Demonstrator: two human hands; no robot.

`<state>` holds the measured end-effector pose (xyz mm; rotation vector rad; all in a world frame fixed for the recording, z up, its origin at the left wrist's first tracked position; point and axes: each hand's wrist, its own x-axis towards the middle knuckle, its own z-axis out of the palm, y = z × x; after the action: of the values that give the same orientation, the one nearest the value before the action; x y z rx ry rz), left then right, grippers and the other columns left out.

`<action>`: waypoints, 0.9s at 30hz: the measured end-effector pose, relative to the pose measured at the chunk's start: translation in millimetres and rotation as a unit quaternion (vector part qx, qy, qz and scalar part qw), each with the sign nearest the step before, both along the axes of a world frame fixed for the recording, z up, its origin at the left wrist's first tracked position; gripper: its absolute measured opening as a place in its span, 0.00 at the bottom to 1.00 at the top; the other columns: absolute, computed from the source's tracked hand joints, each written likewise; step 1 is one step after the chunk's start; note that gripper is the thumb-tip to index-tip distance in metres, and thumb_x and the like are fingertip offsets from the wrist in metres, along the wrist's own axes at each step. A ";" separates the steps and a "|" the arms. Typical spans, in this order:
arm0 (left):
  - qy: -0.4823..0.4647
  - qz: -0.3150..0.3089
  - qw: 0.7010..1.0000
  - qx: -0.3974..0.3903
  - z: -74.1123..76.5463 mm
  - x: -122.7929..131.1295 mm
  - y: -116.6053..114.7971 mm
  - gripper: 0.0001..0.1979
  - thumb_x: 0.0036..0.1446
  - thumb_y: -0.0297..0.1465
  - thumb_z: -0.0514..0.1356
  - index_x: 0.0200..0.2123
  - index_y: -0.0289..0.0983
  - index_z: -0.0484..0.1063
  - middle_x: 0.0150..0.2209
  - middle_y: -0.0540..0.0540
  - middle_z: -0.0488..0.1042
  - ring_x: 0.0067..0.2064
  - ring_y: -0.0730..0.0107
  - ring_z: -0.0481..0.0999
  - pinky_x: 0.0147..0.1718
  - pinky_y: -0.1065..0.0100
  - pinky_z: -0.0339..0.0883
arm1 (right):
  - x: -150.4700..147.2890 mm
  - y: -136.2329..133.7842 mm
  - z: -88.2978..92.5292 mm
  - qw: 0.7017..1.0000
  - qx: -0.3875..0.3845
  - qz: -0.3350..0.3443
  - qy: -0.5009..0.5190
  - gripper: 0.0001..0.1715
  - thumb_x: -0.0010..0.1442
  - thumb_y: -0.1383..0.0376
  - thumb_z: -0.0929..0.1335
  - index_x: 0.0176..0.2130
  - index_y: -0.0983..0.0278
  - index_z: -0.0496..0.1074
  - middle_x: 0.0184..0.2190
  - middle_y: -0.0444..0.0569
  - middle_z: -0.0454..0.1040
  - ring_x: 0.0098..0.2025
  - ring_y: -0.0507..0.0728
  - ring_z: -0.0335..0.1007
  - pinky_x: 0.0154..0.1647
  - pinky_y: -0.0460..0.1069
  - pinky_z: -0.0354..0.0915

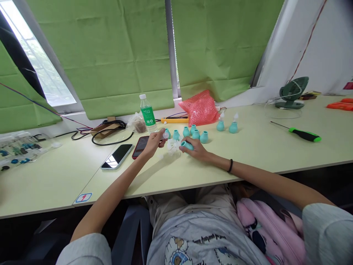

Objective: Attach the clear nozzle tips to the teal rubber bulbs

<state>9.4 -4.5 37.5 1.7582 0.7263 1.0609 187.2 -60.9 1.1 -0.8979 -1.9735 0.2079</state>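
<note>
My left hand (154, 144) pinches a small translucent white piece (165, 135), its exact form hard to make out. In my right hand (196, 148) is a teal vase-shaped holder (187, 145), tilted with its open mouth toward my left hand. Between the hands lies a cluster of translucent white pieces (173, 145) on the table. Just behind them stand several more teal holders (196, 134) with open tops. Farther right, two teal holders (233, 127) each carry a white flame-shaped tip (235, 117).
Left of my hands lie a white-edged phone (117, 156) and a red-cased phone (140, 146). Behind are a water bottle (148, 115), black cables (116, 127) and red bubble wrap (200, 108). To the right are a screwdriver (303, 134) and a green fan (293, 92).
</note>
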 end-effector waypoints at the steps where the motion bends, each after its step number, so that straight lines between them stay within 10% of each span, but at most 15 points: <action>1: 0.037 0.040 0.998 0.044 -1.0 -2.2 2.8 0.19 0.51 0.43 0.46 0.18 0.34 0.57 0.13 0.55 0.52 0.14 0.82 0.50 0.14 0.75 0.44 | 0.6 -0.3 1.7 0.998 -0.049 0.031 -0.003 0.13 0.53 0.56 0.59 0.30 0.64 0.61 0.23 0.44 0.68 0.26 0.50 0.64 0.29 0.46 0.60; 4: 0.190 0.148 0.950 0.199 -9.5 -5.2 9.1 0.15 0.48 0.41 0.51 0.23 0.34 0.63 0.15 0.53 0.58 0.17 0.78 0.57 0.18 0.74 0.48 | 0.9 1.0 3.0 0.983 -0.131 0.118 -0.049 0.14 0.54 0.57 0.58 0.29 0.65 0.63 0.23 0.43 0.69 0.27 0.49 0.64 0.30 0.45 0.59; 8: 0.338 0.172 0.877 0.296 -23.4 -3.9 14.0 0.11 0.47 0.37 0.53 0.31 0.37 0.66 0.24 0.50 0.67 0.23 0.73 0.65 0.22 0.73 0.54 | 2.0 8.2 -2.1 0.988 -0.100 0.074 -0.093 0.14 0.53 0.56 0.59 0.29 0.65 0.64 0.22 0.42 0.66 0.25 0.49 0.60 0.26 0.44 0.56; 27: 0.393 0.122 0.822 0.393 -40.4 -1.4 25.0 0.18 0.54 0.26 0.44 0.49 0.29 0.57 0.42 0.36 0.66 0.43 0.64 0.67 0.38 0.64 0.61 | 34.2 29.3 22.5 0.954 0.156 -0.242 0.089 0.13 0.52 0.56 0.60 0.31 0.63 0.64 0.29 0.47 0.62 0.32 0.53 0.60 0.33 0.47 0.58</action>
<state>8.0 20.5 -3.0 2.9727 1.1271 0.8106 221.4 -31.6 23.6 -1.0760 -1.5107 -0.2885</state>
